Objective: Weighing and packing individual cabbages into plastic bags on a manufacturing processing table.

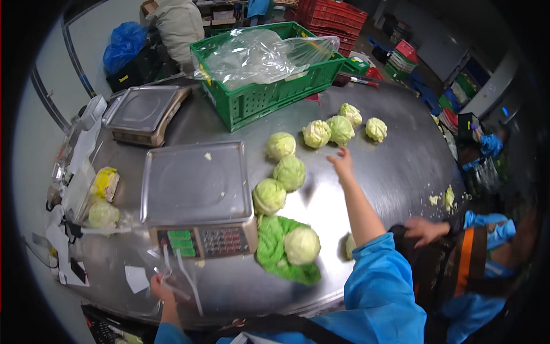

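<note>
My right hand (pixel 341 164) reaches out over the steel table (pixel 399 159), fingers apart and holding nothing. Just beyond its fingertips sits a pale green cabbage (pixel 340 130), with several more grouped around it. A row of cabbages runs along the right side of the near weighing scale (pixel 195 185), whose pan carries only leaf scraps. Below them a cabbage (pixel 302 245) rests on a green cloth (pixel 275 241). Near the table's front edge, my left hand (pixel 162 288) pinches a clear plastic strip (pixel 177 292), in front of the scale's keypad and display. My right sleeve partly hides another cabbage (pixel 349 247).
A green crate (pixel 275 96) holding clear plastic bags stands at the back, beside a second scale (pixel 144 109). At left lie a yellow packet (pixel 105 184) and a bagged cabbage (pixel 103 215). A co-worker's hand (pixel 425 230) is close on my right. Red crates (pixel 331 21) are stacked behind.
</note>
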Demonstrator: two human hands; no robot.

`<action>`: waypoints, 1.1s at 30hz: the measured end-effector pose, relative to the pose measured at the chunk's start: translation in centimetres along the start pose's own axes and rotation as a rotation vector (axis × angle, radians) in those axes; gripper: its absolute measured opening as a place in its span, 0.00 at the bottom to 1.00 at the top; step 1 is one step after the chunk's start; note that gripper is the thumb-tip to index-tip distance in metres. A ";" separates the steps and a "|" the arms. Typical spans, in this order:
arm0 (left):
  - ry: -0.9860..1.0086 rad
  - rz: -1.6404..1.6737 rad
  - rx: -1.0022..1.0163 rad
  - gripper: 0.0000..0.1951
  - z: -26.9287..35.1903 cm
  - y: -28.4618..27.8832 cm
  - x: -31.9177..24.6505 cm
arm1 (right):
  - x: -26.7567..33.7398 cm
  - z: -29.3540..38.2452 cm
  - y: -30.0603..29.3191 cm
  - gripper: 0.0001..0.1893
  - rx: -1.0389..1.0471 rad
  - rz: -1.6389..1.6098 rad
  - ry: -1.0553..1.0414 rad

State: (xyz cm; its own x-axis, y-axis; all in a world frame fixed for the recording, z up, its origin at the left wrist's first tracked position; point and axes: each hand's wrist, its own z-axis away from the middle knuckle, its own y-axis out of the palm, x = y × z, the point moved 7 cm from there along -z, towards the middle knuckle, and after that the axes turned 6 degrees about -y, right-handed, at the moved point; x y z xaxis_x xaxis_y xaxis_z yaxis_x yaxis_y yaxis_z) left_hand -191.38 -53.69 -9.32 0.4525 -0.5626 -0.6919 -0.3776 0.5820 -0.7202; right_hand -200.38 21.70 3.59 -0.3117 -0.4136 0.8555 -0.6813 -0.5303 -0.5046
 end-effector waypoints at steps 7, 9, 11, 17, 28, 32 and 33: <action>0.071 -0.265 -0.028 0.09 2.3 0.5 -2.8 | 1.8 -10.2 0.3 0.29 -0.462 -0.056 -0.304; 0.077 -0.165 -0.055 0.09 2.6 0.4 -2.8 | 4.6 -7.0 4.6 0.23 -0.144 -0.269 -0.334; 0.047 -0.220 -0.071 0.10 2.7 0.5 -3.0 | 6.9 -2.0 6.3 0.26 -0.010 -0.175 -0.458; 0.079 -0.277 -0.020 0.10 2.8 1.5 -3.9 | 5.8 5.7 6.1 0.43 0.228 0.116 -0.325; 0.216 -0.244 -0.032 0.08 3.0 1.1 -4.6 | 7.9 31.7 3.5 0.08 0.731 -0.405 -0.157; 0.253 -0.068 -0.002 0.08 2.1 0.4 -3.3 | 7.1 39.0 6.7 0.08 0.893 -0.212 -0.366; 0.252 -0.110 -0.001 0.08 2.3 0.6 -3.3 | 6.0 40.1 7.5 0.08 0.814 -0.144 -0.524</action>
State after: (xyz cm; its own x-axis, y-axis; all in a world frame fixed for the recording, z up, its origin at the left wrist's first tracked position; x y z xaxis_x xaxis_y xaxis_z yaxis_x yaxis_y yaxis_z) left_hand -191.26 -50.16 -7.41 0.2755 -0.7507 -0.6005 -0.3380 0.5091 -0.7915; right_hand -180.80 -14.44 0.28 0.2063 -0.4772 0.8542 0.0368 -0.8686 -0.4942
